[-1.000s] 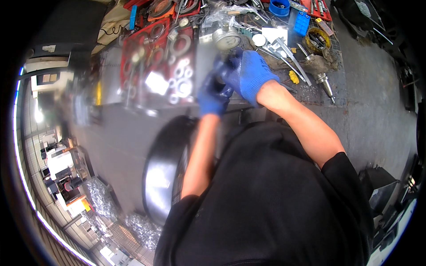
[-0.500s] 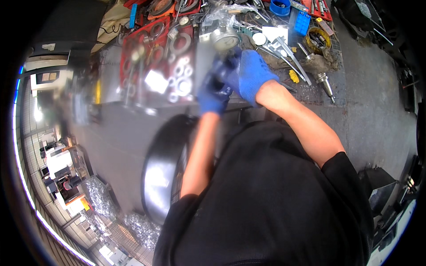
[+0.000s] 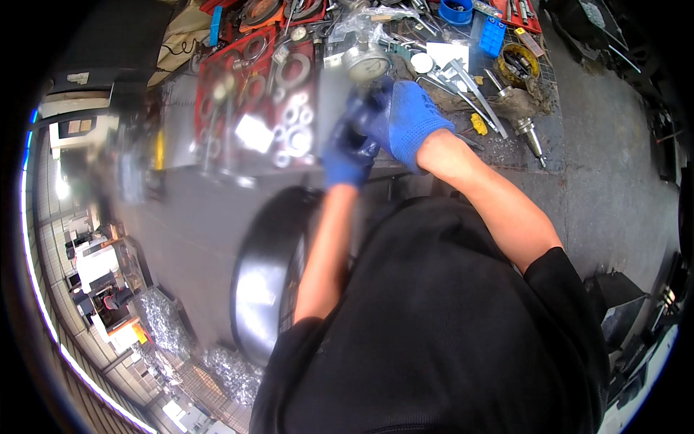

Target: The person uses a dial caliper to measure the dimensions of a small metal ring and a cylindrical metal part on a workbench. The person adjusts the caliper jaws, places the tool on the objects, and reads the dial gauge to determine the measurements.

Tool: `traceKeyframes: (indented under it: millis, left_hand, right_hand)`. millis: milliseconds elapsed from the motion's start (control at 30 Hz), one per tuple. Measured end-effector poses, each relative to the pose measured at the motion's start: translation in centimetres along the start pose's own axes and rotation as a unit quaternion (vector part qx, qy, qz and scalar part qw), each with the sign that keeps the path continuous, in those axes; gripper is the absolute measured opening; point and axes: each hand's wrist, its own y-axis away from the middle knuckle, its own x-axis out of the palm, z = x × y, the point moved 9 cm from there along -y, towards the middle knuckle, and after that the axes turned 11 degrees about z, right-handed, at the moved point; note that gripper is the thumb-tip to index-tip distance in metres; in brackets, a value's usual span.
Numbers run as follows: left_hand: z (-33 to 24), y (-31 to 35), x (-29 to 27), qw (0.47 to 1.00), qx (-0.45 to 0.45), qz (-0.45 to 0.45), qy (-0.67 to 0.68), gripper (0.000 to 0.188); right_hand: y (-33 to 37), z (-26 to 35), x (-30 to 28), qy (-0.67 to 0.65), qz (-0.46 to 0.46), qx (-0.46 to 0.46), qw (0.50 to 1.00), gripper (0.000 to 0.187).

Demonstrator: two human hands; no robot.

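Both gloved hands, left hand (image 3: pixel 345 160) and right hand (image 3: pixel 406 121), clasp a dark, blurred part (image 3: pixel 354 134).

It's a workshop. The bench (image 3: pixel 578 108) is full of metal tools, w/ red trays (image 3: pixel 260 79) of rings & washers, a round dial gauge (image 3: pixel 367 64), a blue parts box (image 3: pixel 491 36) & loose steel bits. Big machines (image 3: pixel 101 275) stand on the floor, w/ piles of shiny metal chips (image 3: pixel 163 322).
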Motion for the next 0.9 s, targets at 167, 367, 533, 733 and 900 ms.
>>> traceKeyframes:
  millis: [167, 367, 533, 733, 900]
  left_hand:
    - [-0.7, 0.0, 0.2, 0.999, 0.009, -0.013, 0.047, 0.063]
    - [-0.2, -0.2, 0.1, 1.000, 0.019, 0.000, 0.007, 0.064]
    - [0.8, -0.2, -0.2, 0.999, 0.030, -0.026, 0.023, 0.053]
    - [0.5, 0.0, 0.2, 1.000, 0.010, -0.006, 0.029, 0.064]
    - [0.7, 0.1, 0.1, 0.997, -0.004, -0.010, 0.073, 0.062]
  right_hand:
    - [1.0, 0.0, -0.3, -0.075, -0.006, 0.024, 0.997, 0.039]
    - [0.6, 0.0, -0.2, -0.041, 0.005, 0.015, 0.999, 0.038]
    - [0.4, -0.2, -0.1, -0.039, 0.001, 0.021, 0.999, 0.040]
    - [0.3, -0.7, 0.2, -0.054, 0.008, 0.028, 0.998, 0.041]
    - [0.8, -0.6, 0.1, -0.065, 0.004, 0.041, 0.997, 0.041]
